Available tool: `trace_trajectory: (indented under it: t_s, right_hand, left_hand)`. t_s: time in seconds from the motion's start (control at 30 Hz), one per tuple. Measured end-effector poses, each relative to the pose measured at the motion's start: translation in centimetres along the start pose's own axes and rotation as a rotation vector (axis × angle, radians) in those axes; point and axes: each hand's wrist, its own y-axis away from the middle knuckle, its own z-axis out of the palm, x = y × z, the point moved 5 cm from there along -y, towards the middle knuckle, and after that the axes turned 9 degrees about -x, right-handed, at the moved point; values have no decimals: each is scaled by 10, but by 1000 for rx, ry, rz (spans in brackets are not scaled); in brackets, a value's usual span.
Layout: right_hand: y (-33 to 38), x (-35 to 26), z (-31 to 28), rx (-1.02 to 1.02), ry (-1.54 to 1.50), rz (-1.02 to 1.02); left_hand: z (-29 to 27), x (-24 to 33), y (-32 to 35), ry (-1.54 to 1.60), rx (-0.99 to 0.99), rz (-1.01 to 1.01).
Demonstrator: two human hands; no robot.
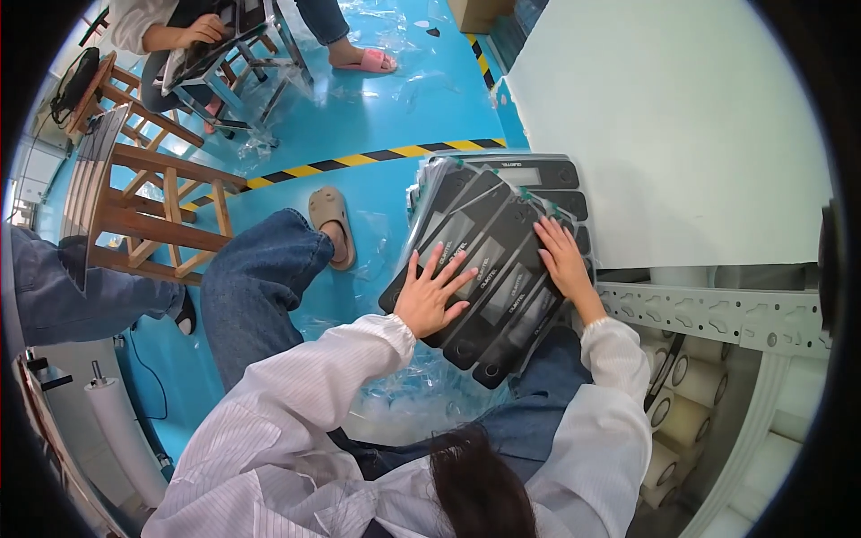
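A fanned stack of black flat panels [489,260], each with a clear window and glossy film over it, leans across my lap. My left hand [435,291] lies flat on the stack's left side, its fingers spread. Against the upper right part of the stack rests my right hand [567,264], fingers stretched out along the panels. More black panels [538,172] of the same kind show behind the tilted ones, beside the white table. What supports the stack from below is hidden.
To the right stands a white table [673,134], with white rollers [700,381] below its metal rail [708,309]. Wooden stools [161,211] stand at left. Another person's hand [204,30] rests on dark panels at upper left. Clear plastic film [395,394] litters the blue floor.
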Motion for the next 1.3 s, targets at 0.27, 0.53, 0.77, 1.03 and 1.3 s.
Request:
trace_trajectory:
  t_s: [0.27, 0.53, 0.77, 1.03, 1.3]
  right_hand:
    - [-88, -35, 0, 192, 54, -43]
    - [38, -16, 1, -69, 93, -56]
    - [2, -9, -19, 312, -19, 86]
    - [-92, -46, 16, 143, 64, -167]
    - [68, 37, 2, -58, -156, 225]
  left_hand:
    - [1, 8, -1, -9, -8, 2]
    - [-1, 6, 2, 3, 14, -41]
    - [11, 19, 7, 2, 37, -226]
    - [15, 28, 4, 19, 48, -240]
    - [9, 25, 5, 51, 54, -253]
